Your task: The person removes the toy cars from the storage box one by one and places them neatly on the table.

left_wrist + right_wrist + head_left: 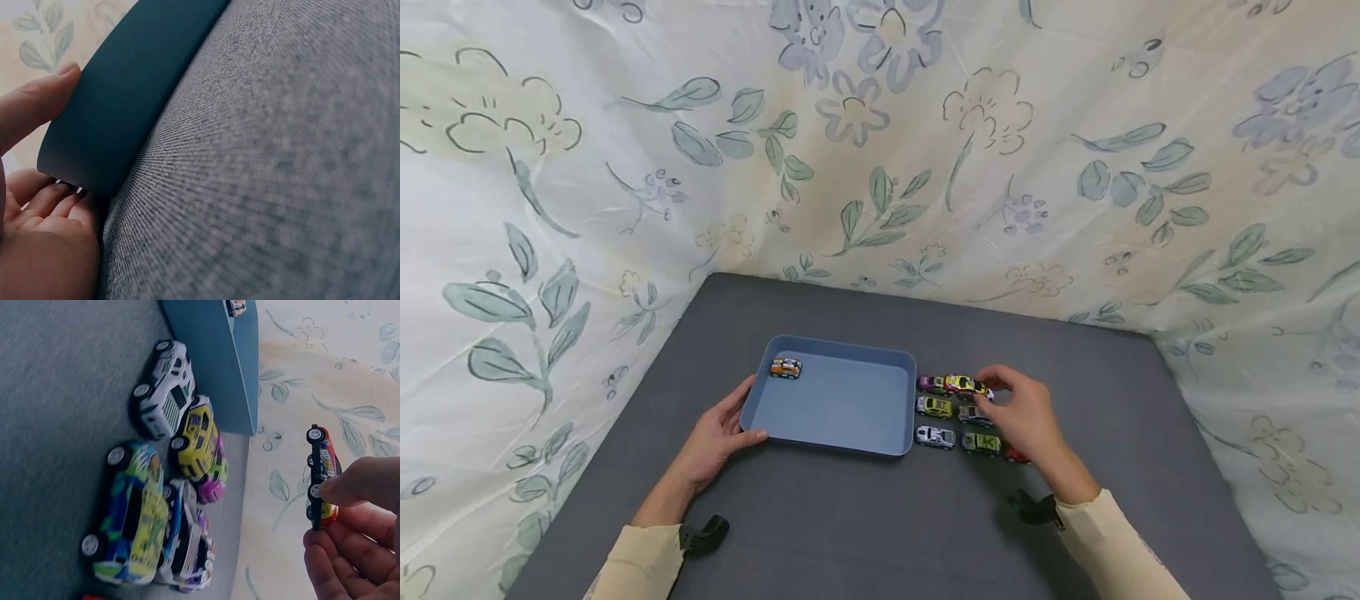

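Observation:
My left hand [709, 442] holds the blue tray [842, 408] at its near left corner, thumb on one side and fingers at the other in the left wrist view. An orange-and-white toy car [786, 367] sits in the tray's far left corner. Between thumb and fingers, my right hand [1026, 421] pinches a red-and-yellow toy car [327, 472], raised off the table. Below it, right of the tray, stand a purple car [930, 384], a yellow car [934, 407], a white car [935, 437], a dark silver car [973, 415] and a green-and-blue car [981, 443].
A red car [1015, 455] shows partly behind my right forearm. The table [865, 533] has a dark grey cloth top. Floral fabric [880, 192] hangs behind it and along the sides.

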A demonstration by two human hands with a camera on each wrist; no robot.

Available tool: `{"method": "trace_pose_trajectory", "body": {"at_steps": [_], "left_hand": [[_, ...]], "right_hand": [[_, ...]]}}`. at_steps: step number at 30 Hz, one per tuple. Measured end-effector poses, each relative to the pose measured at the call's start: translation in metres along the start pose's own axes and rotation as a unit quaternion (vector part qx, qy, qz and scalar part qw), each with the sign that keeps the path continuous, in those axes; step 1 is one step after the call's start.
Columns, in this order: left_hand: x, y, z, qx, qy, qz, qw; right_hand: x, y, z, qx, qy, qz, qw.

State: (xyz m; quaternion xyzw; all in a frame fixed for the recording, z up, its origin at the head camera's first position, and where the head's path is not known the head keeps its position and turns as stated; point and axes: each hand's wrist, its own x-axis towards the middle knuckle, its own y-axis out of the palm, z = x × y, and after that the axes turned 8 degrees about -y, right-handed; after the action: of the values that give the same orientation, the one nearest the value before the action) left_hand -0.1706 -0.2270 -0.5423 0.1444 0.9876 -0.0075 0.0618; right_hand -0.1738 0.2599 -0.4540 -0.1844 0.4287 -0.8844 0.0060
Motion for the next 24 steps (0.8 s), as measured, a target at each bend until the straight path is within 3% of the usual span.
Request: {"method": "trace_pose_trajectory", "body": {"at_steps": [9, 24], "left_hand": [[-0.003, 0.001, 0.002, 0.018, 0.006, -0.007, 0.9998], [0.0, -0.001, 0.005, -0.005, 0.011, 0.004, 0.9999]], "right_hand": [[-0.008, -0.008, -0.009, -0.008, 0.003, -0.003, 1.0], [-0.016, -0.026, -0.027, -0.033, -0.005, -0.012, 0.9994]]}}
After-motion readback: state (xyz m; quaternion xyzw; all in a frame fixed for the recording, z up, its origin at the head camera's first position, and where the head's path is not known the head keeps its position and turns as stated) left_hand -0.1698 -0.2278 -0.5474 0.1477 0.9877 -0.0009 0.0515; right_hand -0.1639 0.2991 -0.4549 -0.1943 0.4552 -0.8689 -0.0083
